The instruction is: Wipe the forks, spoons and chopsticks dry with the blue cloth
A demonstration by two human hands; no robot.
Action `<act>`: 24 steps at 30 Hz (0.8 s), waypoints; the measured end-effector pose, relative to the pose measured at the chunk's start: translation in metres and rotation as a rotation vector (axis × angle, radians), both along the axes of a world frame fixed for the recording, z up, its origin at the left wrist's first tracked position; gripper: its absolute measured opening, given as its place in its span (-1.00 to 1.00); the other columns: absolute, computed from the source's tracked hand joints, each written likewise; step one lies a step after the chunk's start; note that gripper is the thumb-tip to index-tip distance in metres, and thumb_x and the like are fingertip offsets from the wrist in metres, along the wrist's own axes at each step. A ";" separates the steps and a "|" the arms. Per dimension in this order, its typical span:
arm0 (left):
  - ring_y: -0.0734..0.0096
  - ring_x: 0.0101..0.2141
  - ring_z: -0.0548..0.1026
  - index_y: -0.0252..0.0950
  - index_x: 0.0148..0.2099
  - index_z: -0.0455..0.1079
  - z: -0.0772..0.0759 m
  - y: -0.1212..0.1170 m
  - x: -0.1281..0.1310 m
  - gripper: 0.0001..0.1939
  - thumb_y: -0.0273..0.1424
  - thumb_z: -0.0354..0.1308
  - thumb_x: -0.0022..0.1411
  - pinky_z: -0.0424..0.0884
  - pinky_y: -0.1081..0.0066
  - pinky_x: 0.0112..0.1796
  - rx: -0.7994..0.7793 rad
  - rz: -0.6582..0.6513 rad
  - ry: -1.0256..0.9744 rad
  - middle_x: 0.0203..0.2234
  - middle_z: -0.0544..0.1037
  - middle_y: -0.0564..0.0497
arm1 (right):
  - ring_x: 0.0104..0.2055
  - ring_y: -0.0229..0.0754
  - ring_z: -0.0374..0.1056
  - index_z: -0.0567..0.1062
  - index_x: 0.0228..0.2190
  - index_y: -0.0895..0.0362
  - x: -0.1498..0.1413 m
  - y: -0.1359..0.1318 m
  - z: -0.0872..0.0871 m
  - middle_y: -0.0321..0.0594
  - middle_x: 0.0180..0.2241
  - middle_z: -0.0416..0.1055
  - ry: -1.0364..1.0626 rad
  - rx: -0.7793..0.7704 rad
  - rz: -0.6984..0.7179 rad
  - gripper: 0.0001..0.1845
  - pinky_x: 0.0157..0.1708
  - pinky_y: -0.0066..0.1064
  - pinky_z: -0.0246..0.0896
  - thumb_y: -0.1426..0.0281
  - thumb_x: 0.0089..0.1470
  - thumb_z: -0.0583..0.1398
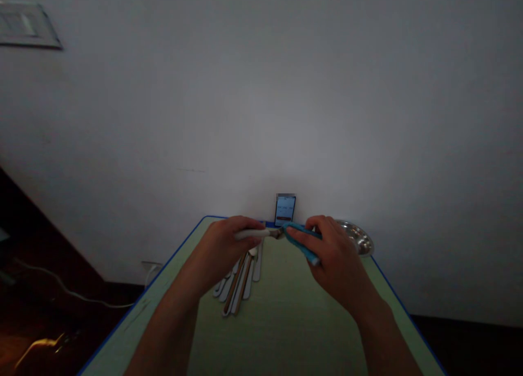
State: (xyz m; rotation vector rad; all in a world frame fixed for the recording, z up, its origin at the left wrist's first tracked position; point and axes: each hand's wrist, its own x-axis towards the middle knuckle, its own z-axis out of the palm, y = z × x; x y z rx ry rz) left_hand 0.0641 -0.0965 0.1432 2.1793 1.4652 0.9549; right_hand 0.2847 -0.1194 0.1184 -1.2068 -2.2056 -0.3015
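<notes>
My left hand (226, 242) is closed round the white handle of a piece of cutlery (257, 234), held level above the table. My right hand (333, 253) pinches a blue cloth (300, 240) against the metal end of that piece. Below my left hand, several white-handled pieces of cutlery (239, 280) lie side by side on the pale green table (281, 321). Which kind of utensil I hold is hidden by the cloth.
A phone (285, 210) with a lit screen leans upright against the white wall at the table's far edge. A shiny metal bowl (359, 238) sits at the far right corner. The table has a blue rim. Cables lie on the dark floor to the left.
</notes>
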 end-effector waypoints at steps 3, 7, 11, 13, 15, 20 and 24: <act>0.31 -0.29 0.52 -0.19 -0.20 0.50 0.000 -0.001 -0.002 -0.78 -0.33 0.13 0.08 0.38 0.40 -0.21 -0.008 -0.006 -0.011 -0.31 0.60 0.05 | -0.14 -0.07 0.14 0.36 0.01 0.00 0.001 0.000 0.000 -0.12 -0.19 0.21 0.001 0.002 0.001 -0.34 -0.19 -0.18 0.17 0.70 -0.14 0.09; 0.31 -0.26 0.52 -0.19 -0.19 0.50 0.000 -0.001 -0.004 -0.78 -0.33 0.14 0.09 0.37 0.39 -0.17 -0.010 -0.020 -0.020 -0.29 0.60 0.04 | -0.14 -0.08 0.14 0.36 0.01 0.01 0.002 0.001 0.000 -0.12 -0.19 0.20 0.005 0.000 -0.007 -0.32 -0.19 -0.19 0.17 0.71 -0.16 0.08; 0.31 -0.26 0.52 -0.19 -0.20 0.50 0.001 -0.002 -0.004 -0.79 -0.34 0.15 0.07 0.36 0.39 -0.17 -0.013 -0.023 -0.019 -0.30 0.60 0.04 | -0.15 -0.08 0.13 0.36 0.01 0.01 0.004 0.002 0.000 -0.12 -0.20 0.20 0.007 0.002 -0.013 -0.34 -0.19 -0.20 0.16 0.70 -0.14 0.08; 0.31 -0.26 0.52 -0.20 -0.20 0.50 0.001 -0.002 -0.004 -0.78 -0.34 0.15 0.08 0.36 0.40 -0.18 -0.021 -0.025 -0.025 -0.30 0.60 0.04 | -0.16 -0.09 0.13 0.37 0.00 0.02 0.005 0.002 0.000 -0.12 -0.20 0.20 0.008 0.005 -0.017 -0.36 -0.19 -0.20 0.16 0.69 -0.13 0.09; 0.31 -0.27 0.52 -0.20 -0.20 0.50 0.000 -0.002 -0.004 -0.78 -0.34 0.14 0.08 0.36 0.39 -0.18 -0.029 -0.028 -0.027 -0.30 0.60 0.04 | -0.16 -0.09 0.13 0.38 0.00 0.02 0.005 0.002 0.000 -0.12 -0.20 0.20 0.009 0.001 -0.024 -0.35 -0.19 -0.20 0.16 0.70 -0.14 0.09; 0.30 -0.27 0.52 -0.20 -0.19 0.50 0.000 0.000 -0.004 -0.77 -0.35 0.15 0.07 0.35 0.39 -0.17 -0.039 -0.028 -0.019 -0.30 0.60 0.05 | -0.16 -0.09 0.13 0.37 0.00 0.01 0.004 0.001 0.000 -0.13 -0.20 0.21 0.008 -0.006 -0.026 -0.36 -0.19 -0.20 0.17 0.69 -0.13 0.10; 0.30 -0.27 0.52 -0.22 -0.20 0.50 0.001 -0.001 -0.005 -0.78 -0.35 0.16 0.06 0.35 0.40 -0.19 -0.051 -0.020 -0.033 -0.30 0.60 0.04 | -0.16 -0.09 0.14 0.37 0.00 0.01 0.004 0.002 0.000 -0.13 -0.20 0.21 0.010 -0.005 -0.032 -0.36 -0.20 -0.20 0.17 0.68 -0.14 0.12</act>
